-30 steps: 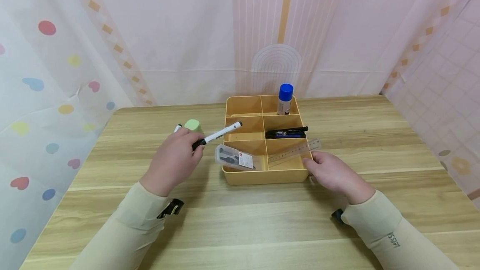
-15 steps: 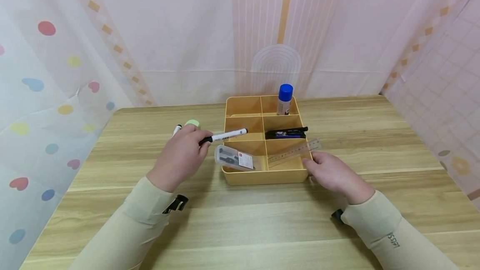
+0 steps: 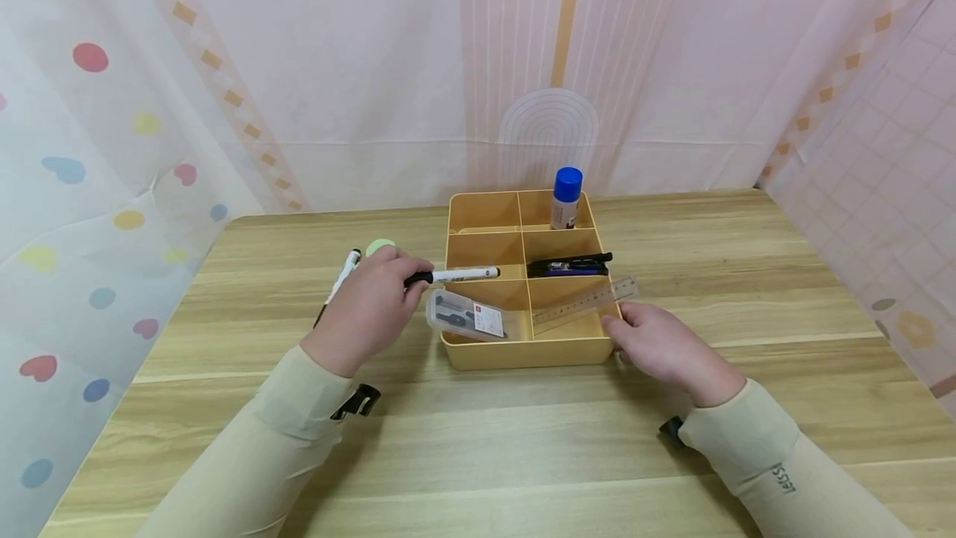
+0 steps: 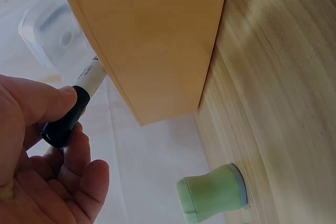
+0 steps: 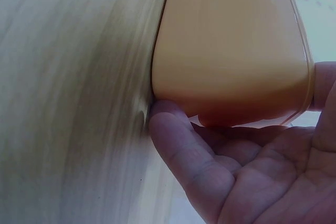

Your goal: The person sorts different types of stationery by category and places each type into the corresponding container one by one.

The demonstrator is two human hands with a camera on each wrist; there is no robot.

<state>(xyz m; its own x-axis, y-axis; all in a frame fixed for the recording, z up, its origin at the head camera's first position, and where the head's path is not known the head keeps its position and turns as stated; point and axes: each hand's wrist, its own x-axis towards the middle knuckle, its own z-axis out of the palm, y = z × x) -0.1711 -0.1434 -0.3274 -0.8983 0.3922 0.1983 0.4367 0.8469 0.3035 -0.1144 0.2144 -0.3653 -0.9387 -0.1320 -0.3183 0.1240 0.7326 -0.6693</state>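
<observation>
Between thumb and fingers, my left hand (image 3: 366, 305) pinches a white marker (image 3: 466, 274) by its black end. The marker's other end reaches over the left side of a yellow organizer box (image 3: 526, 353) with six compartments. My right hand (image 3: 668, 347) grips the box's near right corner, thumb over the rim (image 5: 307, 77) and fingers against the outer wall. A clear compass case (image 3: 470, 316) leans in the front left compartment, and a transparent ruler (image 3: 586, 304) slants across the front right one. Black pens (image 3: 571, 265) lie in the middle right compartment.
A glue bottle with a blue cap (image 3: 567, 199) stands in the back right compartment. Left of the box, a second white marker (image 3: 343, 276) lies partly behind my left hand. Beyond that hand stands a light green object (image 4: 212, 192) with a grey base. A patterned cloth (image 3: 373, 65) hangs behind the table.
My left hand has moved right and slightly toward me, carrying the marker further over the box and turning it more level. The second marker shows more. My right hand stays at the corner.
</observation>
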